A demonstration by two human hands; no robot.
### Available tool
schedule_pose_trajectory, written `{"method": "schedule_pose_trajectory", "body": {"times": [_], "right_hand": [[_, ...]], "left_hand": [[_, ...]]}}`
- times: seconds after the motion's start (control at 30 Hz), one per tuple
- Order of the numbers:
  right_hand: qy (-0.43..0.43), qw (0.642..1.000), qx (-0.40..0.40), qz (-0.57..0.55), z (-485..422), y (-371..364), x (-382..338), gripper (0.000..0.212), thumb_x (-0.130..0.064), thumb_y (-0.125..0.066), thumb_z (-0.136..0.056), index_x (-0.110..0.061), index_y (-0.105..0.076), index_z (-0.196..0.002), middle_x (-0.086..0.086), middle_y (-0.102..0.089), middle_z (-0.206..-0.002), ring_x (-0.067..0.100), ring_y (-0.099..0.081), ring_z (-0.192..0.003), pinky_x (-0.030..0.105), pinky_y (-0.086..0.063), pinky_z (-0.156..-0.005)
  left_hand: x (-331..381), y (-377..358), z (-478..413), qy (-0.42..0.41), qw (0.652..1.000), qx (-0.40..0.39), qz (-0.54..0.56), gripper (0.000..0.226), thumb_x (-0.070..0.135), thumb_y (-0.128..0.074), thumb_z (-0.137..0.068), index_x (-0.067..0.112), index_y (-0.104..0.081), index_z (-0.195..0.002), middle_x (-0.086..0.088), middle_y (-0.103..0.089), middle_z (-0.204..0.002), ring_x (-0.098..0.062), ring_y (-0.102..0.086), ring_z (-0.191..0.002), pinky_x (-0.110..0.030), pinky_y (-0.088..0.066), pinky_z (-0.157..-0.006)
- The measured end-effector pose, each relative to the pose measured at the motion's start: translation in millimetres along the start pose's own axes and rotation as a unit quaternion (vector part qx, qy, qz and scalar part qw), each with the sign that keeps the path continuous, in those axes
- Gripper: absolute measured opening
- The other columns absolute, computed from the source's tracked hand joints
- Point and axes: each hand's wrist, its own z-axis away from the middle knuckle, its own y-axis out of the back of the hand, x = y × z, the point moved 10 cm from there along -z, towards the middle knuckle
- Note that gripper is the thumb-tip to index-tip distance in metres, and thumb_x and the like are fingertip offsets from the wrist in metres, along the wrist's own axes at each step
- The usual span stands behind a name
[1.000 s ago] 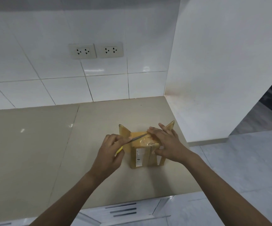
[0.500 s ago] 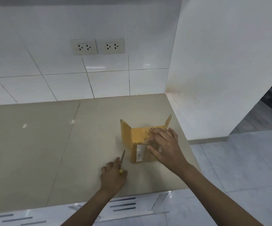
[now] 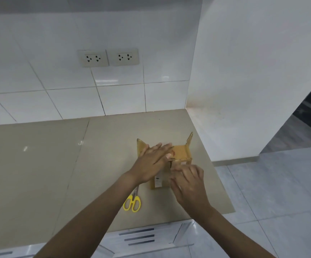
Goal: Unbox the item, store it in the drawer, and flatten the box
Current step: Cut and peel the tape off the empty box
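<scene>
No text, brand or number can be read. A small white label [image 3: 158, 180] with dark print sits on the near face of the open cardboard box [image 3: 181, 152], but the print is too small and blurred to make out. The two wall sockets [image 3: 108, 57] on the tiled wall show only their pin holes, with no lettering visible.

A small cardboard box [image 3: 180, 153] sits on a beige desk [image 3: 57, 164], two side flaps upright. The left hand [image 3: 152, 162] lies flat across its open top; the right hand [image 3: 190, 181] touches its near side — fingers spread. Yellow-handled scissors [image 3: 132, 202] lie just beside the box.
</scene>
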Motion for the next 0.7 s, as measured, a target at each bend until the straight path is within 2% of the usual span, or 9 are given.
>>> {"method": "schedule_pose_trajectory", "body": {"times": [0.17, 0.3, 0.4, 0.47, 0.5, 0.53, 0.6, 0.63, 0.7], "right_hand": [[0.007, 0.997, -0.035, -0.064, 22.8, 6.5, -18.5, 0.016, -0.022, -0.041, -0.098, -0.019, -0.056, -0.095, 0.002, -0.069, -0.097, 0.019, -0.059, -0.094, 0.037, -0.04, -0.089], [-0.03, 0.993, -0.049, -0.107, 24.1, 9.1, -19.7, 0.022, -0.018, -0.041, -0.098, -0.015, -0.062, -0.095, 0.0, -0.07, -0.1, 0.014, -0.062, -0.1, 0.04, -0.038, -0.101], [-0.085, 0.985, -0.043, -0.145, 16.3, 14.9, -4.4, 0.021, -0.016, -0.043, -0.096, -0.012, -0.064, -0.095, -0.001, -0.07, -0.101, 0.01, -0.062, -0.103, 0.044, -0.038, -0.102], [-0.105, 0.979, -0.021, -0.173, 8.7, 24.1, 3.6, 0.016, -0.017, -0.043, -0.096, -0.017, -0.058, -0.099, 0.0, -0.069, -0.1, -0.005, -0.052, -0.112, 0.034, -0.037, -0.106], [-0.118, 0.975, -0.006, -0.187, 3.5, 30.3, 7.5, 0.013, -0.02, -0.042, -0.097, -0.02, -0.055, -0.1, 0.001, -0.068, -0.1, -0.014, -0.043, -0.117, 0.023, -0.034, -0.106], [-0.133, 0.97, 0.009, -0.203, -3.0, 36.8, 11.4, 0.012, -0.023, -0.04, -0.098, -0.023, -0.052, -0.101, 0.002, -0.067, -0.1, -0.015, -0.039, -0.119, 0.013, -0.033, -0.103], [-0.15, 0.958, 0.046, -0.239, -19.6, 51.6, 17.4, 0.011, -0.027, -0.039, -0.099, -0.028, -0.048, -0.104, 0.003, -0.066, -0.1, -0.002, -0.05, -0.113, 0.006, -0.038, -0.093], [-0.145, 0.953, 0.073, -0.257, -29.2, 61.4, 18.0, 0.01, -0.028, -0.039, -0.099, -0.028, -0.047, -0.105, 0.003, -0.065, -0.098, 0.007, -0.058, -0.105, 0.01, -0.044, -0.087], [-0.132, 0.939, 0.13, -0.29, -49.5, 81.9, 17.0, 0.009, -0.025, -0.039, -0.1, -0.027, -0.045, -0.106, 0.006, -0.063, -0.093, 0.018, -0.064, -0.089, 0.028, -0.052, -0.076]], "left_hand": [[1.0, -5.1, -7.1, -0.039, 0.989, 0.019, -0.141, 0.07, 0.072, -0.038, -0.083, 0.043, -0.026, -0.145, 0.009, -0.024, -0.159, -0.012, -0.018, -0.146, -0.044, -0.009, -0.117], [-4.7, 0.8, -10.5, 0.006, 0.99, 0.08, -0.117, 0.059, 0.067, -0.047, -0.082, 0.046, -0.037, -0.136, 0.005, -0.042, -0.146, -0.021, -0.033, -0.136, -0.045, -0.027, -0.103], [-5.2, 14.0, -12.2, 0.008, 0.984, 0.12, -0.129, 0.054, 0.068, -0.044, -0.084, 0.044, -0.043, -0.133, 0.01, -0.054, -0.133, -0.02, -0.042, -0.128, -0.045, -0.024, -0.103], [-10.8, 31.0, -12.5, 0.025, 0.981, 0.147, -0.121, 0.053, 0.07, -0.04, -0.085, 0.044, -0.044, -0.131, 0.011, -0.06, -0.128, -0.022, -0.047, -0.124, -0.05, -0.016, -0.106], [-16.0, 41.9, -11.0, 0.046, 0.979, 0.167, -0.109, 0.053, 0.071, -0.038, -0.085, 0.044, -0.045, -0.129, 0.01, -0.063, -0.124, -0.023, -0.05, -0.122, -0.053, -0.013, -0.107], [-23.0, 52.9, -8.7, 0.074, 0.975, 0.187, -0.094, 0.052, 0.073, -0.036, -0.085, 0.044, -0.046, -0.127, 0.01, -0.067, -0.118, -0.024, -0.053, -0.118, -0.056, -0.011, -0.108], [-39.9, 69.2, 0.2, 0.133, 0.964, 0.226, -0.041, 0.054, 0.075, -0.032, -0.082, 0.042, -0.051, -0.12, 0.008, -0.073, -0.103, -0.023, -0.06, -0.109, -0.057, -0.013, -0.11], [-50.3, 72.8, 7.0, 0.164, 0.957, 0.241, -0.003, 0.056, 0.077, -0.032, -0.08, 0.041, -0.054, -0.117, 0.007, -0.073, -0.099, -0.023, -0.062, -0.105, -0.056, -0.019, -0.11], [-72.7, 68.9, 21.1, 0.225, 0.938, 0.248, 0.086, 0.059, 0.08, -0.034, -0.076, 0.04, -0.059, -0.111, 0.004, -0.072, -0.102, -0.026, -0.062, -0.104, -0.051, -0.033, -0.104]]}}
